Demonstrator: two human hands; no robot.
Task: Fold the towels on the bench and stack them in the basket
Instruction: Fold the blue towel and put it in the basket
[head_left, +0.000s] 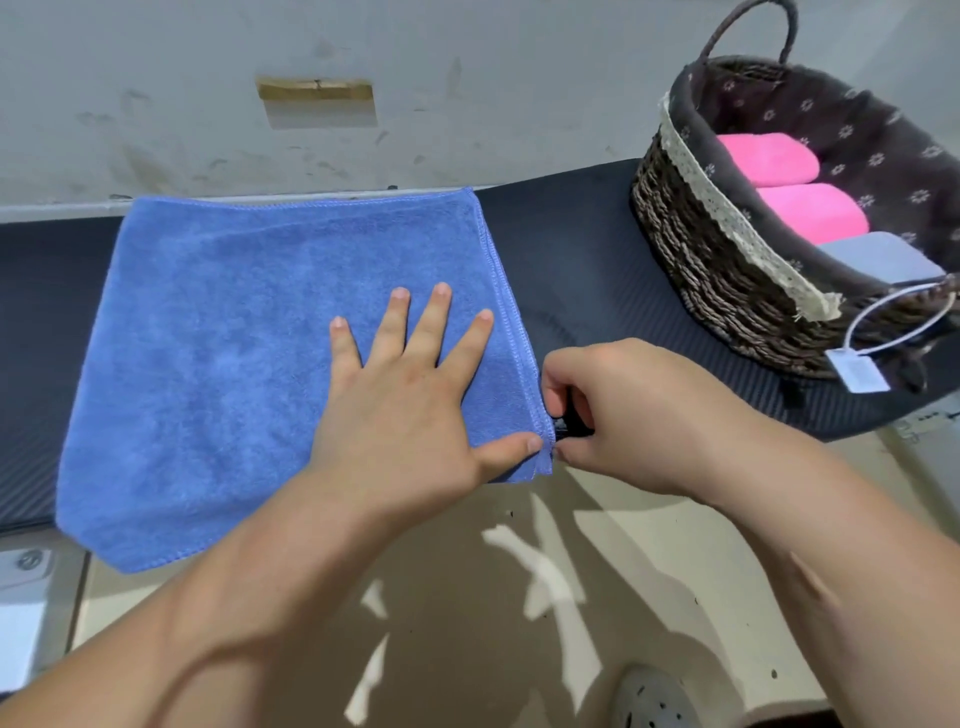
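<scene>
A blue towel (234, 353), folded once, lies flat on the dark padded bench (582, 291), its near edge hanging over the front. My left hand (410, 395) presses flat on its right half, fingers spread and straight. At the towel's near right corner, my right hand (623, 410) pinches the layered edge with curled fingers. The woven basket (727, 254) stands at the right end of the bench. Inside it lie two rolled pink towels (769, 158) (810, 213) and a pale blue folded towel (883, 257).
A pale wall runs behind the bench. The basket has a dark flowered lining, a tall handle and a white tag (857, 371) on a loop hanging at its front. Below the bench is a beige tiled floor, with a grey shoe (654, 701) at the bottom.
</scene>
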